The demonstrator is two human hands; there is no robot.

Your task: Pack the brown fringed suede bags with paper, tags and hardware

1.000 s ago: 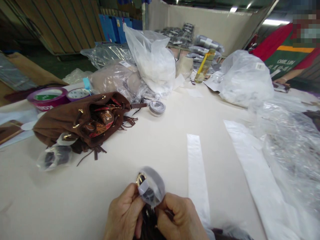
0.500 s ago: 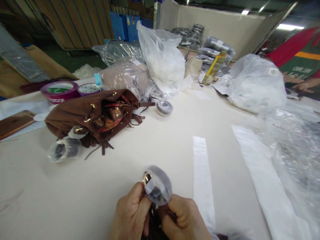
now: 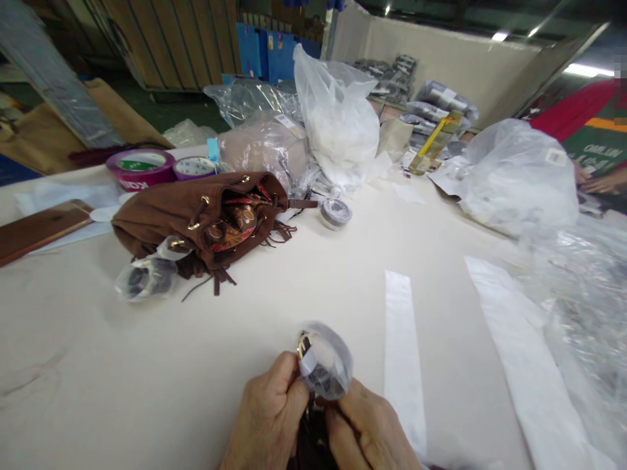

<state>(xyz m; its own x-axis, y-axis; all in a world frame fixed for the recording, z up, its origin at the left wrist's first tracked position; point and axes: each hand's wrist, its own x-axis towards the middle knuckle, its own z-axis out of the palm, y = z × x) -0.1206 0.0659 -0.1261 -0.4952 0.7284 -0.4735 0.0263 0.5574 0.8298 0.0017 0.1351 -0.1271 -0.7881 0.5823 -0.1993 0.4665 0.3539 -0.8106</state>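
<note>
At the bottom middle, my left hand [image 3: 267,421] and my right hand [image 3: 369,434] are both closed round a small clear plastic wrap [image 3: 326,359] that covers a dark strap end with a gold buckle [image 3: 302,342]. More dark strap hangs down between my hands and is mostly hidden. A brown suede fringed bag [image 3: 196,219] lies on its side at the left of the white table [image 3: 294,281], its mouth open on a patterned lining. A second plastic-wrapped piece [image 3: 144,279] lies at the bag's near left.
Two long white paper strips [image 3: 402,349] [image 3: 519,352] lie right of my hands. Purple tape rolls [image 3: 140,168], a grey tape roll [image 3: 336,213], stuffed plastic bags [image 3: 337,121] [image 3: 519,176], crumpled clear film [image 3: 582,287] and a bottle [image 3: 434,143] are about. Another person's arm [image 3: 600,183] shows far right.
The view has shifted, so everything sits further right in the picture. My hands keep the same grip on the wrapped buckle.
</note>
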